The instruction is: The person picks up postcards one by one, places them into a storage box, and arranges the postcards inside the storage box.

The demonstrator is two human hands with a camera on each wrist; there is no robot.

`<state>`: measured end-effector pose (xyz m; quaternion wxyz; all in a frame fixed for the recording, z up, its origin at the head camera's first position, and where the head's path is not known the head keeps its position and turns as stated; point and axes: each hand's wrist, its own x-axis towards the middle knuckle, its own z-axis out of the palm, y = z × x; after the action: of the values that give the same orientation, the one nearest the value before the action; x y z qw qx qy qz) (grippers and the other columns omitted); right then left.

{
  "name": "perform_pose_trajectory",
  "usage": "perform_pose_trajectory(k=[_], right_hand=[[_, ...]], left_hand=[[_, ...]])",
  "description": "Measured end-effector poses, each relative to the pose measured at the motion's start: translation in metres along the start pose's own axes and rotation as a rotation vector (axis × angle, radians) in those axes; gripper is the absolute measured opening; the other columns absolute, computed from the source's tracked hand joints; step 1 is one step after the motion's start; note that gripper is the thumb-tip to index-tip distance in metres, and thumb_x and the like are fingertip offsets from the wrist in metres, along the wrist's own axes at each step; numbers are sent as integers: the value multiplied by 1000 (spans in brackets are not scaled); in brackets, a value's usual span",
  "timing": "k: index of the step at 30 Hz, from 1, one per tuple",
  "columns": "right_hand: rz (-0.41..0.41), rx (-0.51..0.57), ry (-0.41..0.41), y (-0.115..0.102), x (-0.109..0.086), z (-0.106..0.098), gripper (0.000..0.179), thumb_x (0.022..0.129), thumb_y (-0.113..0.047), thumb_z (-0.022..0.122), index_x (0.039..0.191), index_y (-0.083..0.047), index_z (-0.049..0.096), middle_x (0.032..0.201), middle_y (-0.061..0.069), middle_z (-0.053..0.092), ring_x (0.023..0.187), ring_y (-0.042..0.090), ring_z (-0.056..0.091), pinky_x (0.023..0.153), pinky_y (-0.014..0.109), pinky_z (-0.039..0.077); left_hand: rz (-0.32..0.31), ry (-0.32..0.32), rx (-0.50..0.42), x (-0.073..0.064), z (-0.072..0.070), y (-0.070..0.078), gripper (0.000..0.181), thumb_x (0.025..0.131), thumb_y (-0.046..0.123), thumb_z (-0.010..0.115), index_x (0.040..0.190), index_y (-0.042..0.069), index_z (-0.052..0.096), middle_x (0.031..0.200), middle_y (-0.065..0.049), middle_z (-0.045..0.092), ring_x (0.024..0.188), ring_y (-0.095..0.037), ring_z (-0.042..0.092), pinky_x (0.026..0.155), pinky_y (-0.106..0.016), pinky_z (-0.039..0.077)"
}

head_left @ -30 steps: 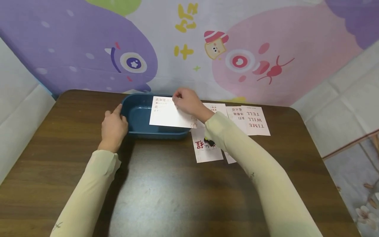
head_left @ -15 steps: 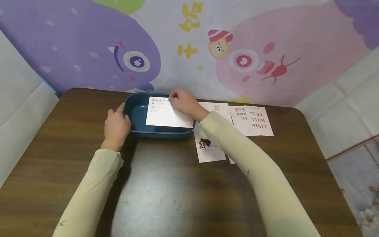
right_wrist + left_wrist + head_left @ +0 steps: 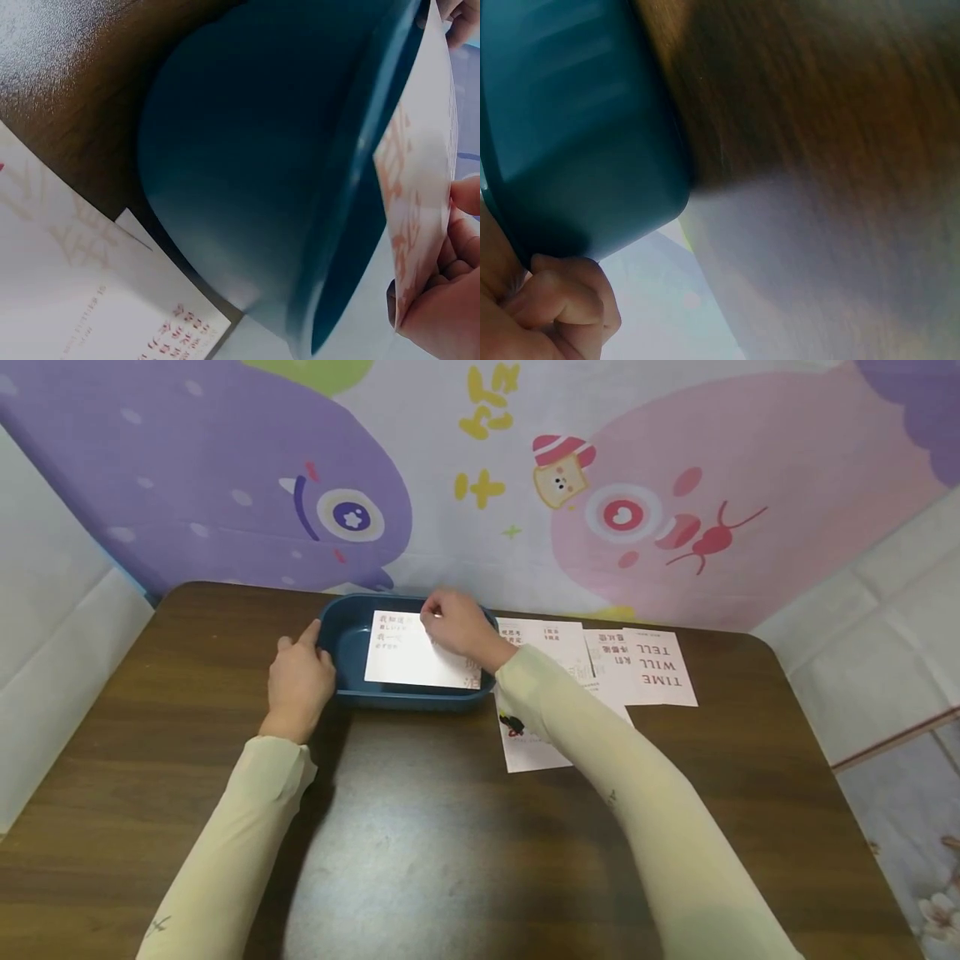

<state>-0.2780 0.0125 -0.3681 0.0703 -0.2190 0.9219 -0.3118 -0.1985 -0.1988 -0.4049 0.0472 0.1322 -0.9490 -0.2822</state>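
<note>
In the head view, you have a blue-green basin (image 3: 408, 702) at the upper middle of the frame, set on the brown wooden counter (image 3: 420, 827), with a white card (image 3: 408, 667) across its mouth, leaving the floor at its left end bare. You cannot tell from here whether the card touches the bottom; in the right wrist view it stands slanted at the rim, one corner in front of the dark interior. Your right hand (image 3: 459, 625) pinches the card between thumb and fingers, covering the middle of its upper edge, and your left hand (image 3: 300, 681) grips the basin's left end, fingers curled at the rim in the left wrist view. The card is a flat rectangle with small printed characters at its upper left, partly washed out by glare, and larger pale reddish ones at its lower right corner. Right of the basin, several white printed sheets (image 3: 555, 643) overlap, and your right sleeve (image 3: 600, 739) hides parts of them; one reads "TIME WILL TELL" upside down. A small dark thing (image 3: 512, 723) with a yellow-green patch sits beside your cuff, too small to identify. Both wrist views cut the basin off at the frame's edge.
</note>
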Motion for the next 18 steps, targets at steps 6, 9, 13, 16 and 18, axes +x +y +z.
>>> perform_pose_trajectory(k=[6, 9, 13, 16, 18], right_hand=[[21, 19, -10, 2, 0, 8, 24, 96, -20, 45, 102, -6, 64, 103, 7, 64, 91, 18, 56, 86, 33, 45], [37, -4, -26, 3, 0, 13, 25, 96, -21, 44, 104, -7, 63, 105, 7, 64, 92, 17, 56, 87, 33, 45], [41, -29, -40, 5, 1, 18, 26, 96, -21, 44, 105, -6, 63, 106, 7, 64, 94, 18, 56, 89, 33, 45], [51, -40, -47, 6, 2, 22, 26, 96, -21, 45, 105, -6, 63, 107, 7, 64, 95, 18, 57, 90, 33, 44], [59, -50, -52, 6, 2, 24, 26, 95, -22, 45, 106, -7, 63, 107, 7, 63, 95, 18, 56, 90, 33, 44]], left_hand=[[0, -1, -4, 0, 0, 0, 51, 95, 15, 35, 146, 9, 33, 123, -35, 45, 95, -52, 54, 85, -58, 43], [1, -3, -9, 0, -1, 0, 51, 95, 15, 35, 146, 8, 33, 122, -35, 45, 94, -52, 54, 85, -58, 43], [-2, -6, -13, -1, -1, 0, 51, 95, 15, 36, 146, 8, 33, 122, -34, 45, 93, -51, 54, 85, -58, 44], [-3, -8, -13, 0, -1, 0, 51, 95, 15, 36, 146, 9, 32, 122, -35, 45, 92, -51, 54, 84, -58, 44], [-5, -9, -13, 0, -1, 0, 52, 95, 15, 36, 146, 9, 32, 122, -34, 45, 93, -50, 55, 85, -58, 44]])
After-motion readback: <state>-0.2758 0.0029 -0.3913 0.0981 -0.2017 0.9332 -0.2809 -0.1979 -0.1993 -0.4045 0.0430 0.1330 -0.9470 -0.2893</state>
